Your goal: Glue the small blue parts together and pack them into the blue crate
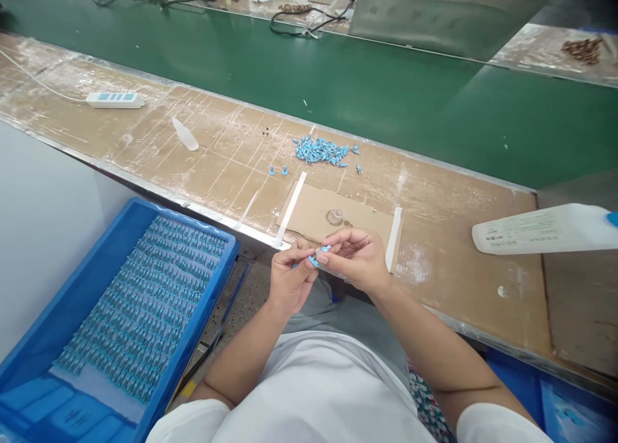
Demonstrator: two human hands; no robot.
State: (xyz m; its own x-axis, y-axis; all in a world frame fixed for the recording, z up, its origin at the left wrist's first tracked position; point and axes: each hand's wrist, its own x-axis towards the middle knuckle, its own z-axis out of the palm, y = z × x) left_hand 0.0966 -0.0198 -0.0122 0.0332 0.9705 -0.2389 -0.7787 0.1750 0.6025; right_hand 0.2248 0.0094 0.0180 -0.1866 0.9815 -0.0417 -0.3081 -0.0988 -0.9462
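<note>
The left hand [292,279] and right hand [360,256] both pinch a small blue disc-ended part [313,261], fingertips nearly together. The step looks like fitting or adjusting it; the next move calls for steady, opposed pinches. Beyond the grip lie a cardboard pad [313,211] and loose blue-and-silver parts [321,150]; left of it, a blue plastic crate [232,243].

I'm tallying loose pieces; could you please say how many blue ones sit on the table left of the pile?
2: the left blue piece and, beside it, the right blue piece, nearer the blue pile. None seems hidden.
</note>
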